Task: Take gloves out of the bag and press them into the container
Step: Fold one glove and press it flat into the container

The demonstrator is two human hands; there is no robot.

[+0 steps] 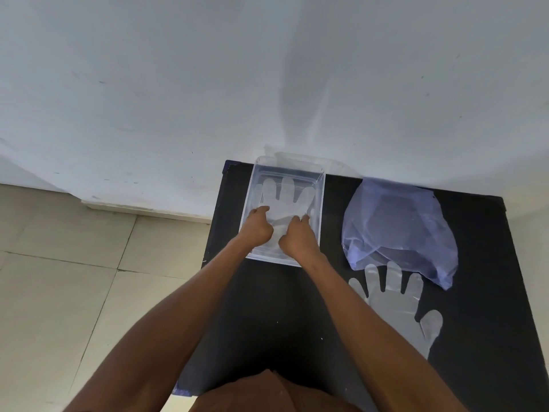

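A clear plastic container (pixel 321 200) stands at the far left of the black table (pixel 267 322). A thin transparent glove (pixel 285 197) lies flat inside it, fingers pointing away from me. My left hand (pixel 258 227) and my right hand (pixel 297 237) are both inside the container, fingers curled and pressing down on the glove's cuff end. A blue-tinted plastic bag (pixel 398 227) lies to the right of the container. A second transparent glove (pixel 398 304) lies flat on the table just in front of the bag, partly under its edge.
A white wall rises directly behind the table. Beige floor tiles (pixel 74 278) lie to the left. The container's clear lid (pixel 300 159) seems to lean against the wall behind it. My torso is at the bottom edge.
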